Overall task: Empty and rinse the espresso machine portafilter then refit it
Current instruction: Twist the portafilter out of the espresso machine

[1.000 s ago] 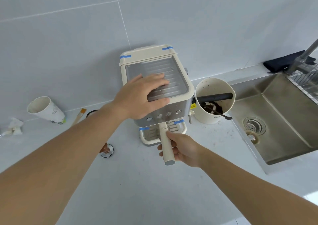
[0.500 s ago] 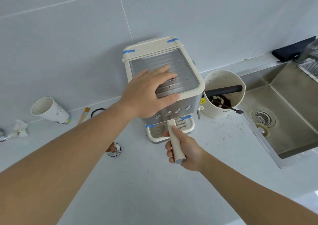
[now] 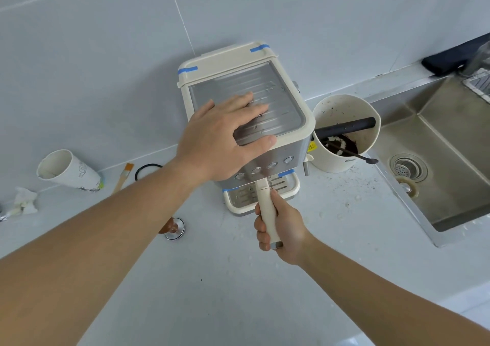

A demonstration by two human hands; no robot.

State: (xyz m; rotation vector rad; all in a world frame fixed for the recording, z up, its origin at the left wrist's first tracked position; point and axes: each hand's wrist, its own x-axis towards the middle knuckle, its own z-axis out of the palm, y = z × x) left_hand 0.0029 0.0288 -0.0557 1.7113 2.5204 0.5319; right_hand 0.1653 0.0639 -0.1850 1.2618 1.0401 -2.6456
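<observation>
A cream and steel espresso machine [image 3: 285, 91] with blue tape strips stands against the tiled wall. My left hand [image 3: 222, 136] lies flat on its ribbed top plate, fingers spread, thumb over the front edge. The cream portafilter handle [image 3: 266, 208] sticks out from under the machine's front toward me. My right hand [image 3: 282, 225] is wrapped around that handle. The portafilter's basket end is hidden under the machine, above the drip tray [image 3: 287, 194].
A cream knock box [image 3: 344, 115] with a black bar, coffee grounds and a spoon [image 3: 367, 159] stands right of the machine. A steel sink [image 3: 450, 165] lies further right. At left are a tipped paper cup [image 3: 70, 169], brush [image 3: 123, 177], black ring [image 3: 144, 169], crumpled tissue [image 3: 25, 201] and tamper [image 3: 173, 227].
The portafilter handle has swung from pointing slightly left to nearly straight toward me, with my right hand staying on it. My left hand stays on the machine top. The view shifted left.
</observation>
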